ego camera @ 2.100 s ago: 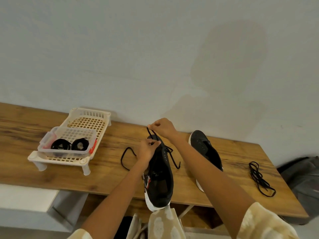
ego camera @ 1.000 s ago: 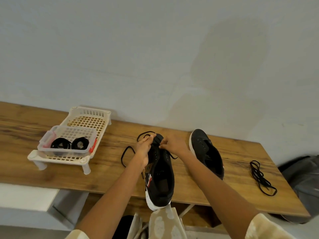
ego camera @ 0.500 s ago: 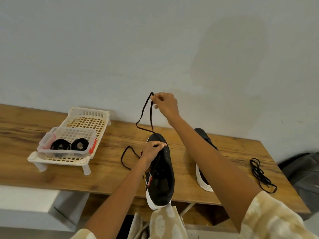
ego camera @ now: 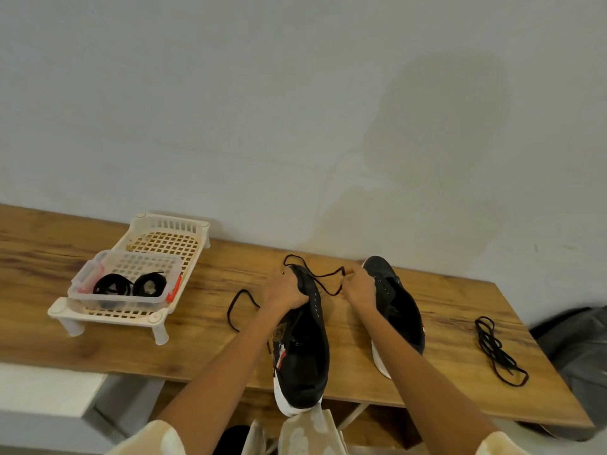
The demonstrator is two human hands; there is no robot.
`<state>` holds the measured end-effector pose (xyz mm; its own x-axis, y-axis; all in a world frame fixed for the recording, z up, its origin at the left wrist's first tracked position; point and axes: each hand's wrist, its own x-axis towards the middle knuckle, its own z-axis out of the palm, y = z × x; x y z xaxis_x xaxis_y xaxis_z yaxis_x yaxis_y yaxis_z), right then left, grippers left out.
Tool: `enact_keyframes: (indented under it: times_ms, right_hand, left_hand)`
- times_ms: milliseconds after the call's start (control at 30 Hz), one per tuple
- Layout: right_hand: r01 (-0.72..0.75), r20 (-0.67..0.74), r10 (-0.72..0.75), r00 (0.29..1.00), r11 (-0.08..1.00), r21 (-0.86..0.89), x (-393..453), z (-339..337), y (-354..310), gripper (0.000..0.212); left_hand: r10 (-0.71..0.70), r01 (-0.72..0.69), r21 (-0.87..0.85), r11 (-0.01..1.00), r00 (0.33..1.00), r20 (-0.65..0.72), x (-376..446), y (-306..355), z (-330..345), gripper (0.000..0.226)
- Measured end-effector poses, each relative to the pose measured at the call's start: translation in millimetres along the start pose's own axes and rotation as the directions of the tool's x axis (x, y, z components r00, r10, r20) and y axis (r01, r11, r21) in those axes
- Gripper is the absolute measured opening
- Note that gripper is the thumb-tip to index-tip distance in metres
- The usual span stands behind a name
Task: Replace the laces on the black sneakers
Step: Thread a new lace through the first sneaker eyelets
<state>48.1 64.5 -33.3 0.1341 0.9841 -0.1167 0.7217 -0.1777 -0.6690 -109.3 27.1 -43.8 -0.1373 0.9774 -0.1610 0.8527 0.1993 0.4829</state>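
Note:
A black sneaker (ego camera: 303, 349) with a white sole lies lengthwise on the wooden table (ego camera: 203, 290), its heel over the near edge. My left hand (ego camera: 285, 290) grips its far end. My right hand (ego camera: 358, 289) pinches a black lace (ego camera: 323, 279) that runs from the shoe's far end. The lace's other end loops on the table to the left (ego camera: 238, 307). A second black sneaker (ego camera: 394, 303) lies to the right, partly hidden behind my right forearm.
A white slotted rack (ego camera: 164, 238) at the left holds a clear tub (ego camera: 131, 284) with two coiled black laces. A loose black lace (ego camera: 497, 351) lies near the table's right end. A grey bag (ego camera: 578, 349) sits beyond that end. The wall is close behind.
My right hand has come down from high above the shoe, with the lace, to table level beside the shoe's far end. My left hand stays on the shoe.

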Motion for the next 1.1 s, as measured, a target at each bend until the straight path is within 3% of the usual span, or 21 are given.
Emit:
enact_keyframes:
  times_ms: [100,200,267,333,400,467,567,633,767,900,1000,1067,1100]
  right_hand:
    - [0.056,0.078,-0.047,0.996,0.991,-0.125,-11,3,6,0.031]
    - [0.187,0.142,-0.162,0.977,0.965,-0.184,-21,4,-2,0.032]
    - [0.303,0.16,-0.274,0.948,0.933,-0.195,-23,9,-14,0.026]
    - [0.469,0.242,-0.418,0.876,0.856,-0.217,-25,16,-32,0.022]
    - [0.616,0.391,-0.498,0.774,0.736,-0.281,-28,22,-50,0.021]
    - [0.682,0.481,-0.497,0.722,0.627,-0.376,-30,29,-59,0.022]
    - [0.711,0.496,-0.51,0.702,0.523,-0.47,-28,40,-61,0.018]
    - [0.708,0.473,-0.527,0.706,0.527,-0.47,-26,42,-59,0.019]
    - [0.566,0.299,-0.491,0.818,0.778,-0.271,-18,18,-65,0.019]
    - [0.391,-0.11,-0.378,0.919,0.909,0.144,-1,-32,-86,0.018]
    - [0.279,-0.313,-0.107,0.944,0.764,0.581,17,-76,-108,0.013]
    - [0.265,-0.312,-0.028,0.95,0.604,0.752,28,-99,-115,0.008]
    - [0.26,-0.288,-0.049,0.956,0.589,0.765,30,-103,-114,0.008]
  left_hand:
    - [0.007,-0.006,-0.06,0.998,1.0,0.017,0,-1,-7,0.043]
    - [-0.051,0.074,-0.301,0.951,0.995,0.084,0,-11,-15,0.023]
    - [-0.094,0.16,-0.521,0.838,0.984,0.152,-2,-21,-19,0.035]
    - [-0.083,0.197,-0.678,0.708,0.977,0.197,-7,-30,-24,0.038]
    - [-0.062,0.185,-0.739,0.648,0.98,0.191,-11,-37,-26,0.034]
    - [-0.054,0.164,-0.772,0.614,0.985,0.165,-13,-39,-26,0.032]
    - [-0.041,0.139,-0.759,0.636,0.988,0.146,-13,-40,-24,0.026]
    - [-0.034,0.132,-0.737,0.663,0.989,0.147,-13,-39,-23,0.024]
    - [-0.025,0.118,-0.702,0.702,0.99,0.142,-11,-38,-21,0.021]
    - [-0.025,0.104,-0.662,0.742,0.991,0.128,-9,-37,-21,0.021]
    - [-0.019,0.1,-0.633,0.768,0.991,0.134,-9,-38,-20,0.022]
    - [-0.026,0.108,-0.632,0.768,0.99,0.137,-9,-37,-20,0.023]
    - [-0.033,0.111,-0.626,0.772,0.99,0.135,-9,-37,-20,0.023]
